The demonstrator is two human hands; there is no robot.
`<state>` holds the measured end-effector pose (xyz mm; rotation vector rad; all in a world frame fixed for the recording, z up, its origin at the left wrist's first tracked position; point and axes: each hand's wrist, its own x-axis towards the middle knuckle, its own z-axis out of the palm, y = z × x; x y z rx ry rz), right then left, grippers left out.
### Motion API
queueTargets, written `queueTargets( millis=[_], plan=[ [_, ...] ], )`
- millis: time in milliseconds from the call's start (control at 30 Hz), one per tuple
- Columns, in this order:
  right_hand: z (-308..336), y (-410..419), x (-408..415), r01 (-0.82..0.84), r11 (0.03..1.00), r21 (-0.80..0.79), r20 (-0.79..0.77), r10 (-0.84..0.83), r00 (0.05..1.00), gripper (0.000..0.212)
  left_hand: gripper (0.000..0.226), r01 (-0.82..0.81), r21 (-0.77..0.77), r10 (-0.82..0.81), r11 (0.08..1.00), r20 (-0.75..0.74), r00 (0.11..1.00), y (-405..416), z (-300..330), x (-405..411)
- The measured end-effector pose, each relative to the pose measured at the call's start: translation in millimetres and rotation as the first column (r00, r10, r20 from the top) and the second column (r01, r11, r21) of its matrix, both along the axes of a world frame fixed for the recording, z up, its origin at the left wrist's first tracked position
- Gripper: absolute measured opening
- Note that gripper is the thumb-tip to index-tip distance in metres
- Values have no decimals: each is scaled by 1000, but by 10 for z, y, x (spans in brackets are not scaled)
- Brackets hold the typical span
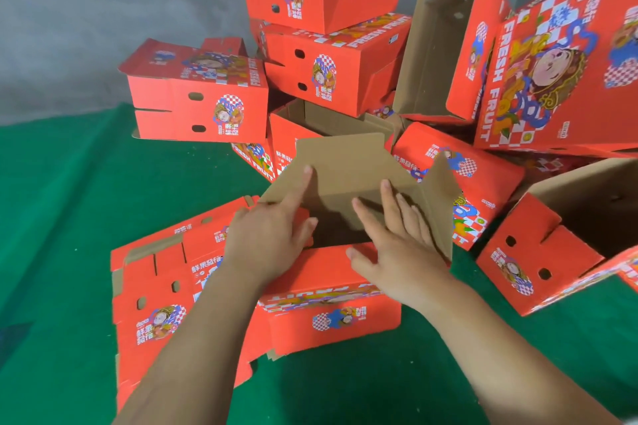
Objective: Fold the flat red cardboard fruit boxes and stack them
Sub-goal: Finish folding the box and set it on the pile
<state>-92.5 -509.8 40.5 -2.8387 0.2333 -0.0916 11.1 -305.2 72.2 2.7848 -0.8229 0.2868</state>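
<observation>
- Half-folded red fruit box (pixel 331 300) sits at lower centre of the frame on green cloth (pixel 69 217), brown inside facing up.
- Left hand (pixel 272 238): index finger straight, pressing the brown flap (pixel 341 162); remaining fingers curl over the box's left wall.
- Right hand (pixel 397 245): fingers straight and spread, pressing down inside the box.
- Flat box blank (pixel 155 290) lies at lower left, partly under the box.
- Folded boxes (pixel 321 28) piled at upper centre and right.
</observation>
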Motion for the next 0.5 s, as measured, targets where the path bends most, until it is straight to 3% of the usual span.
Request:
queueTargets(
  millis=[67, 133, 200, 267, 367, 433, 500],
  plan=[
    [40, 2, -36, 33, 999, -22, 133, -30, 991, 88, 84, -30, -84, 30, 996, 6, 1000, -58, 34, 52],
    [65, 24, -92, 197, 980, 14, 314, -192, 930, 103, 87, -70, -168, 70, 983, -3, 998, -91, 41, 50],
    [27, 27, -166, 382, 913, 147, 437, -406, 803, 124, 91, -96, -181, 93, 979, -26, 995, -100, 5, 31],
    [-49, -22, -236, 373, 882, 288, 422, -466, 778, 131, 93, -118, -184, 118, 976, -14, 993, -115, -25, 21],
    [-132, -139, -276, 175, 884, 434, 350, -344, 871, 118, 91, -126, -221, 133, 967, 13, 991, -154, -36, 8],
    [-189, -158, -292, 156, 926, 344, 329, -274, 904, 95, 89, -144, -237, 148, 961, 0, 989, -174, -47, 38],
    [-238, -165, -281, 194, 969, 154, 276, -231, 933, 68, 86, -150, -257, 153, 955, -8, 988, -186, -59, 68]
  ],
)
